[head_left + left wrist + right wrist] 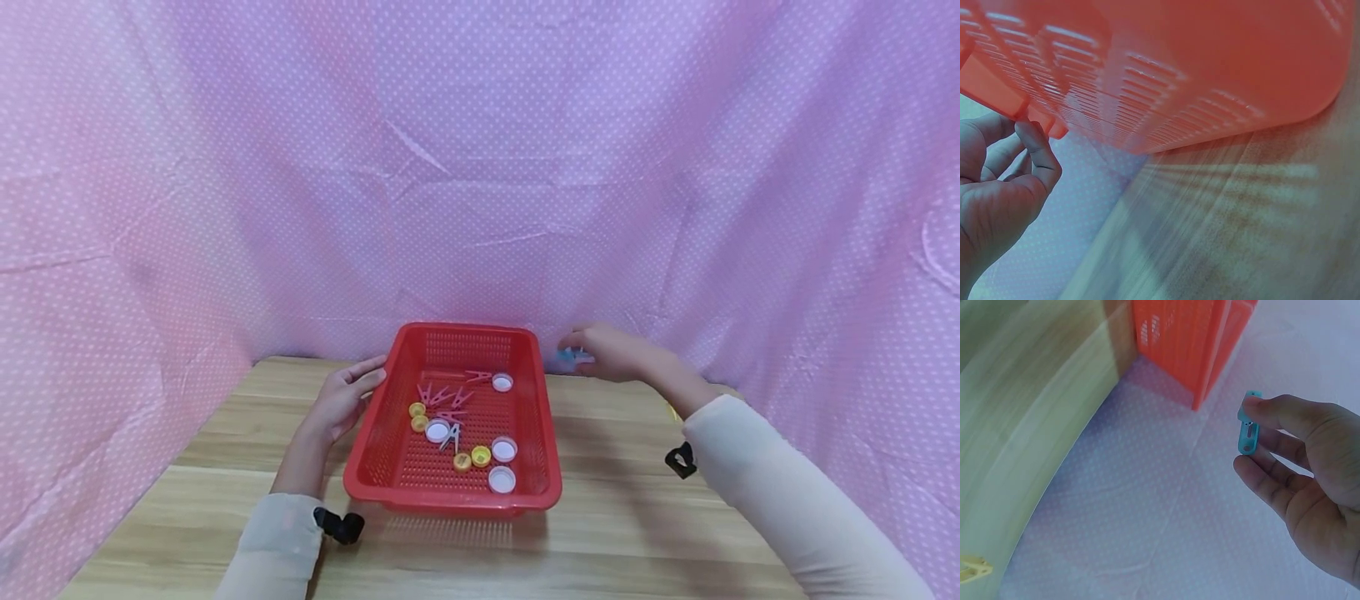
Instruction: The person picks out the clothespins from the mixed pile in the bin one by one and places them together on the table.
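A red plastic basket (553, 450) stands tilted on the wooden table. My left hand (341, 400) pinches its left rim between thumb and fingers; the left wrist view shows that hand (1010, 169) close against the slotted side. Beyond the basket's far right corner, my right hand (615, 352) holds a small blue clothespin (1248, 428) between thumb and fingers, above the table's back edge. Inside the basket lie several pink clothespins (461, 398), a pale grey clothespin (452, 437), several yellow caps (481, 455) and several round white lids (502, 479).
To the right, partly hidden by the right forearm in the head view, a yellow clothespin (975, 569) lies near the table's edge. Pink dotted cloth (480, 167) hangs behind and around the wooden table (622, 533).
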{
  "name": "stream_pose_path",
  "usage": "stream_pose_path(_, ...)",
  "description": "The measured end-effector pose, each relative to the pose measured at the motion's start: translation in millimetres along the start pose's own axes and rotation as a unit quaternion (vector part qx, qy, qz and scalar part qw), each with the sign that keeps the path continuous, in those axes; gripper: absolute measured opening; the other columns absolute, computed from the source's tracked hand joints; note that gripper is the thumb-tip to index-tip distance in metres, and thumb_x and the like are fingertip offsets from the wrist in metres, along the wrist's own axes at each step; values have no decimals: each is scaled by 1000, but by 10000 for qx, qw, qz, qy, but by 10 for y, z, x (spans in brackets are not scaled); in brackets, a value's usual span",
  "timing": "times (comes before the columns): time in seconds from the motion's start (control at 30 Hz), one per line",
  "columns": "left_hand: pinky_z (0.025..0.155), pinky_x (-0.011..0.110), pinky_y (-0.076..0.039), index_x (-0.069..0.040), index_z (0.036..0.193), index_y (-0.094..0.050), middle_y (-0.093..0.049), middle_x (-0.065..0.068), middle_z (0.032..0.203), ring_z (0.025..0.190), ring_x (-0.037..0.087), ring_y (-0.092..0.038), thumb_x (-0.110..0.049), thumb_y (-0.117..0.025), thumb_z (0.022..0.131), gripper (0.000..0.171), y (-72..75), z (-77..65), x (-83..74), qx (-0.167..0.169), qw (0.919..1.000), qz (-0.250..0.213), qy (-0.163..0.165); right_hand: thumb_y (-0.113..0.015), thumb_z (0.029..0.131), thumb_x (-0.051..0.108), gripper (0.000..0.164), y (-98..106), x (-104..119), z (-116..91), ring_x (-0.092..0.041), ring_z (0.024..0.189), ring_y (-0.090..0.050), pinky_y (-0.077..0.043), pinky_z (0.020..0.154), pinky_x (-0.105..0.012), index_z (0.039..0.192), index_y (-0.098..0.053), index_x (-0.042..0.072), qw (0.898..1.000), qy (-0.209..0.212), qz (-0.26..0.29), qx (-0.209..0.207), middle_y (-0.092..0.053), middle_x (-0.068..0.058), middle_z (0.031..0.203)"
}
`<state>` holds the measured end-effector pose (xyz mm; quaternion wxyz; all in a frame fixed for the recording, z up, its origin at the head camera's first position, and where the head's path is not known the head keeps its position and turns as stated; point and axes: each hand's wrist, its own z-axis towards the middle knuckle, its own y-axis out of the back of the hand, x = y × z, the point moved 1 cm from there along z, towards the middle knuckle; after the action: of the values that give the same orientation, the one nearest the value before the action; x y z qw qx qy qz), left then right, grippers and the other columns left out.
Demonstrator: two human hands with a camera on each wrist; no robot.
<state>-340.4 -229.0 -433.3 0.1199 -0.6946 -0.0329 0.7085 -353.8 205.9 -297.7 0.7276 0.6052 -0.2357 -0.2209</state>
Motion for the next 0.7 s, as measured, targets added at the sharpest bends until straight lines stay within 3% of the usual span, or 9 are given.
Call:
stream_pose_path(0.37, 82, 31, -62, 4, 153, -40, -72, 0, 115, 96, 12, -72, -11, -62, 103, 57, 0, -22, 1, 21, 10000, -19, 0, -75, 83, -4, 29, 87, -325, -414, -26, 88, -67, -58, 77, -44, 112, -71, -6, 9978, -475, 169, -426, -72, -13, 100)
stream_pose_path(0.7, 83, 32, -62, 3, 154, -40, -71, 2, 118, 97, 13, -72, -7, -57, 105, 52, -11, -40, -11, 21, 10000, -3, 33, -76, 85, -2, 28, -65, -630, -823, -21, 79, -65, -58, 69, -38, 112, -71, -7, 9881, -1206, 738, -598, -70, -9, 88)
